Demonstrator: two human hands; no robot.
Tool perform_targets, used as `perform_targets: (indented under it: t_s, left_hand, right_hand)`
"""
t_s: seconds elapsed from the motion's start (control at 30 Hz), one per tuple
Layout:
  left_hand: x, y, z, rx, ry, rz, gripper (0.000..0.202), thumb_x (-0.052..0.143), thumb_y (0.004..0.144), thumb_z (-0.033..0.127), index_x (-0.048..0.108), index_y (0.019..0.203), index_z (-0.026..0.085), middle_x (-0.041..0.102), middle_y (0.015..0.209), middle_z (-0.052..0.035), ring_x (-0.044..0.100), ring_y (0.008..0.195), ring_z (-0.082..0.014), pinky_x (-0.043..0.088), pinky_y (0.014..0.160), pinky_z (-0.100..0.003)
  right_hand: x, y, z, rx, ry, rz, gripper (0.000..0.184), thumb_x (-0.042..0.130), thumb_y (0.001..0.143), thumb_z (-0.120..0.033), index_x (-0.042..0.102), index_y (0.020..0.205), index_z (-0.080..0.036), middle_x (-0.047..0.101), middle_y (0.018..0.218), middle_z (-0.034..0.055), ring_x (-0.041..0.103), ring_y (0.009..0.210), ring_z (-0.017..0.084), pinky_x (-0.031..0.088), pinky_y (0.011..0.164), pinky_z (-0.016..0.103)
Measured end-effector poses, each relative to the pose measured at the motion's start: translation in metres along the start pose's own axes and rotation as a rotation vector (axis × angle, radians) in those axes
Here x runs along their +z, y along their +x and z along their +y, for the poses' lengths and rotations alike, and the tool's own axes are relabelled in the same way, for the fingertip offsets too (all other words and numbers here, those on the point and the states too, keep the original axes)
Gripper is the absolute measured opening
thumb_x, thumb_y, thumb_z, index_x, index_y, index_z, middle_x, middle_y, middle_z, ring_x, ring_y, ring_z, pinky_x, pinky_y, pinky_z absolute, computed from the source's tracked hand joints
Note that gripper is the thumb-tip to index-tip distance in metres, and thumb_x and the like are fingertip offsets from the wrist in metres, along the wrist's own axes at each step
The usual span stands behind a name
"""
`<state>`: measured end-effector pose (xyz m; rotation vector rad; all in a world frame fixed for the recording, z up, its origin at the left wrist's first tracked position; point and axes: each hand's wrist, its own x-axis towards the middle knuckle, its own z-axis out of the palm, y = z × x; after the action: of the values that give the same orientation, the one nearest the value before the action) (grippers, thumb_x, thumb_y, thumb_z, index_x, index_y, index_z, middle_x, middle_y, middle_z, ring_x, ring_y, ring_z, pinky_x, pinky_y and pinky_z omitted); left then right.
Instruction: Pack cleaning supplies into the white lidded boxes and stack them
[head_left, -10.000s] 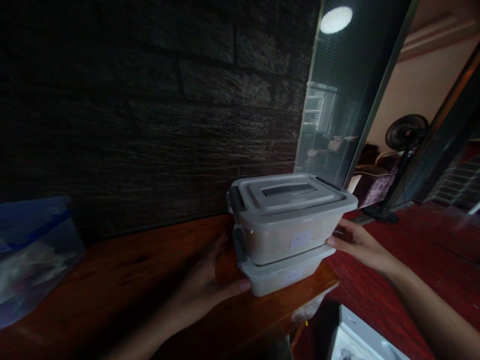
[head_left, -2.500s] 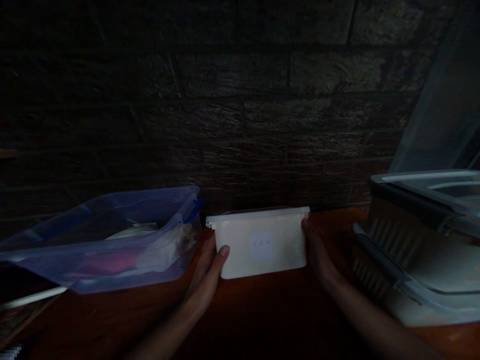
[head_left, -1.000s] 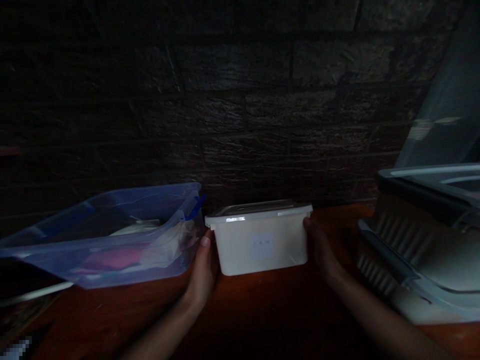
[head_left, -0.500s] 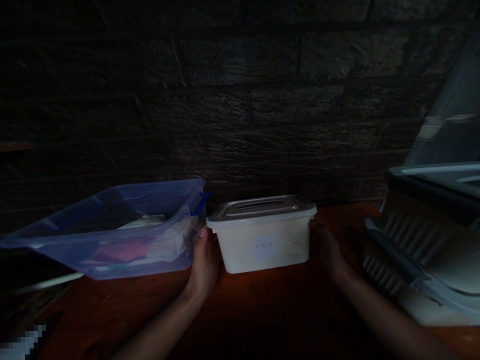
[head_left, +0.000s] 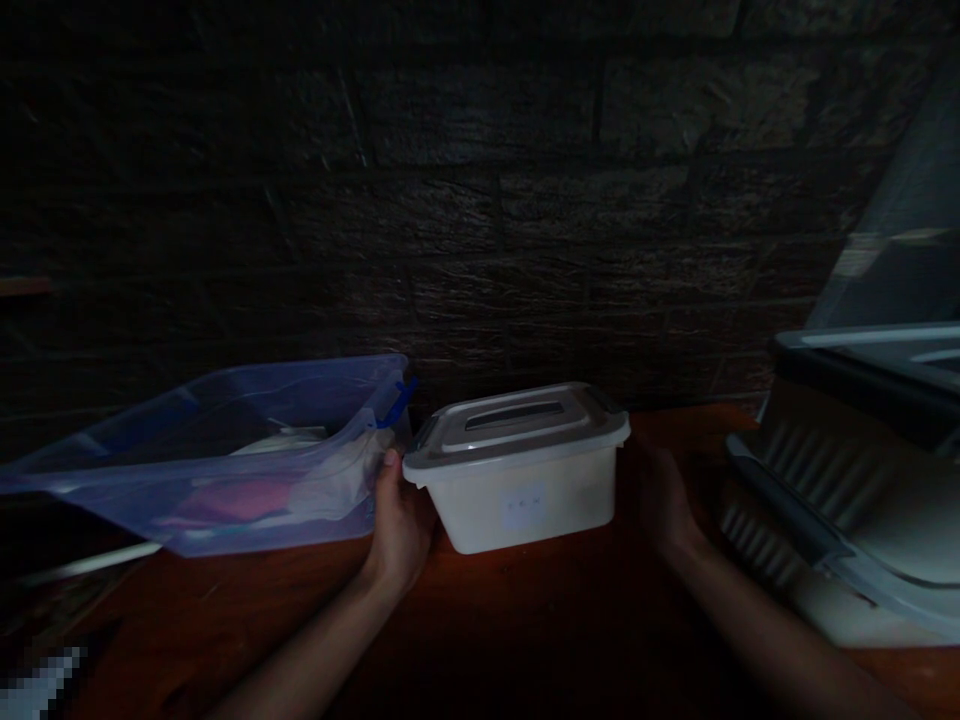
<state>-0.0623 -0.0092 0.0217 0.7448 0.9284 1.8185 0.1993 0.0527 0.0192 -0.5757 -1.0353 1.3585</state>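
Note:
A white lidded plastic box (head_left: 551, 500) stands on the reddish wooden table, its grey-rimmed lid (head_left: 517, 425) closed and a small pale label on the front. At its left end is my left hand (head_left: 401, 530), thumb up and palm towards the box. The box's end partly hides those fingers, and contact is hard to make out. My right hand (head_left: 666, 500) stands off the box's right end with a gap between, fingers stretched forward and dim in shadow. Neither hand is closed around anything I can see.
To the left is an open bluish clear bin (head_left: 225, 530) with a blue latch, holding pink and white items. Stacked white-and-grey containers (head_left: 862, 520) stand at right. A dark brick wall (head_left: 480, 220) rises behind the wooden table (head_left: 525, 640).
The box has turned slightly and sits a little further left, with more of its lid top showing. My right hand has drawn away from the box's right end.

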Motion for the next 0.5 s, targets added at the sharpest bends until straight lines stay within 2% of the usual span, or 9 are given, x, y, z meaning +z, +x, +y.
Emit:
perform_targets:
  t_s: [0.1,0.2,0.37,0.5]
  left_hand:
    - [-0.0010,0.0008,-0.0012,0.016,-0.021,0.020,0.061,0.053,0.092,0.063,0.067,0.132,0.020,0.077,0.122,-0.0092,0.062,0.131,-0.0335,0.049,0.110,-0.047]
    - [-0.0028,0.0017,-0.0028,0.007,-0.044,0.034,0.058,0.055,0.092,0.062,0.068,0.131,0.019,0.077,0.123,-0.0087,0.060,0.133,-0.0343,0.049,0.111,-0.047]
    - [-0.0043,0.0026,-0.0036,0.015,-0.034,0.005,0.057,0.054,0.093,0.062,0.069,0.129,0.020,0.077,0.124,-0.0085,0.061,0.132,-0.0350,0.049,0.109,-0.048]
    - [-0.0019,0.0017,-0.0020,0.026,-0.011,0.022,0.054,0.054,0.093,0.061,0.069,0.127,0.022,0.077,0.121,-0.0068,0.061,0.131,-0.0348,0.049,0.109,-0.049]
  right_hand:
    - [-0.0001,0.0013,0.0003,0.052,0.042,0.053,0.050,0.059,0.087,-0.066,0.077,0.116,-0.029,0.078,0.119,0.0048,0.052,0.141,0.034,0.038,0.118,0.054]
    - [-0.0036,0.0026,0.0033,0.023,0.032,0.106,0.050,0.062,0.086,-0.067,0.076,0.118,-0.030,0.077,0.123,0.0037,0.049,0.144,0.032,0.035,0.121,0.053]
    - [-0.0077,0.0037,0.0056,0.035,0.019,0.023,0.055,0.058,0.091,-0.066,0.072,0.128,-0.029,0.077,0.123,0.0051,0.050,0.143,0.033,0.037,0.119,0.056]
    - [-0.0079,0.0042,0.0069,0.027,0.035,0.028,0.059,0.059,0.090,-0.068,0.069,0.133,-0.030,0.078,0.121,0.0046,0.052,0.142,0.034,0.039,0.117,0.056]
